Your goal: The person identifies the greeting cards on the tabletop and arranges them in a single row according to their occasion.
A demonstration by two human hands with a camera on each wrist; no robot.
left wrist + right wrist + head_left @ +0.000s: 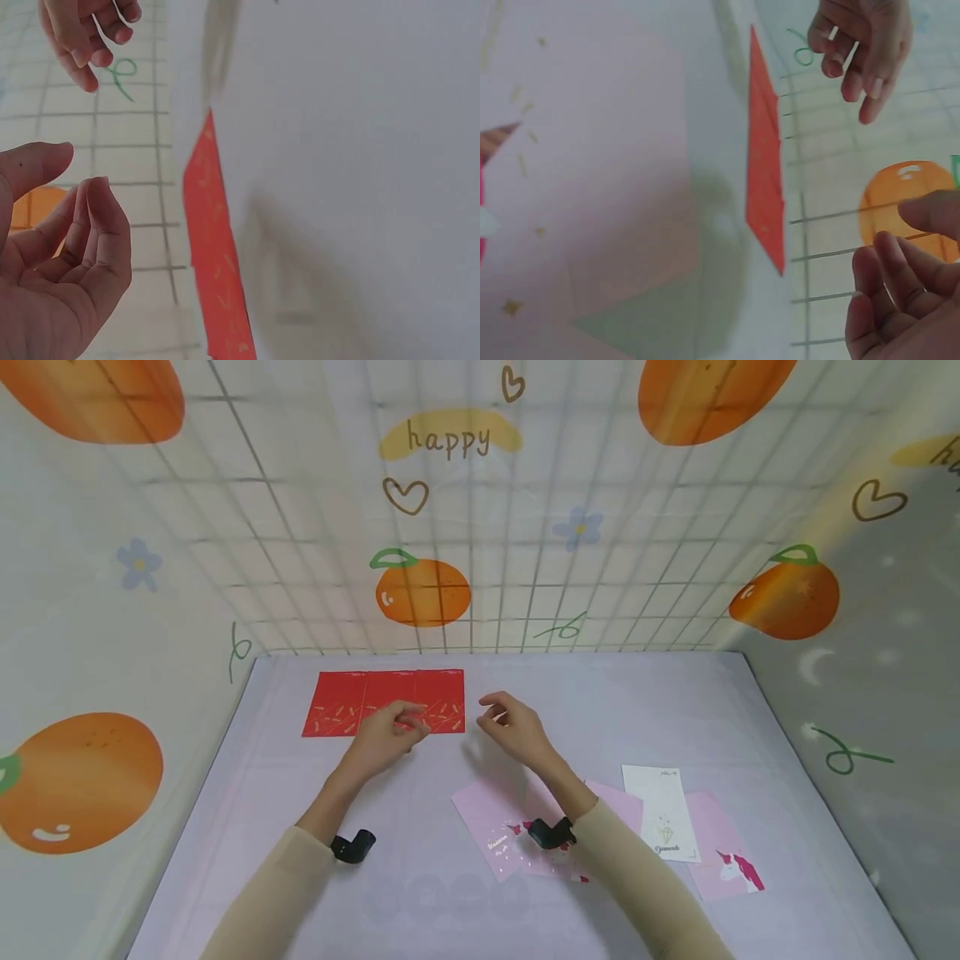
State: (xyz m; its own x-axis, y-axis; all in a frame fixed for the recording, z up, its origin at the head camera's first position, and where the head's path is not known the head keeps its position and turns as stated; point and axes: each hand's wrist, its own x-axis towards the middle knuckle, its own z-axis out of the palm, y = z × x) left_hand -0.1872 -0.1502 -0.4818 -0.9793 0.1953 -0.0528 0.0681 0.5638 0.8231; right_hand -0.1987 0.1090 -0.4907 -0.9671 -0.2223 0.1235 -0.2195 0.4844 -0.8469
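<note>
- Cloth (480, 527): hanging at 12 o'clock behind table, showing orange prints (422, 597) & "happy" lettering.
- Table (255, 810): filling the lower half; clock below is centring on it, 12 = far edge.
- Sleeves (266, 893), cream: coming in from approx. 7 & 5 o'clock.
- Red cards (337, 697): 3 lying in a row at 10–11 o'clock nr far edge, gold marks along the near part; L hand partly hiding them in head view.
- Pink cards (480, 818): some lying nr centre, partly under R forearm in view (can't tell how many), another lying at 3–4 o'clock w/ a unicorn.
- White card (656, 810): lying at 3 o'clock, lapping that outer pink one.
- L hand (386, 739): hovering at 10 o'clock by red cards; fingers loosely curling, thumb standing apart from fingertips, grip unclosed.
- R hand (517, 731): hovering nr 12 o'clock, just beside red cards' 3 o'clock end; fingers bending loosely, gap showing b/w thumb & fingertips.
- Wrist cams (354, 846), black: sitting 1 per wrist.
</note>
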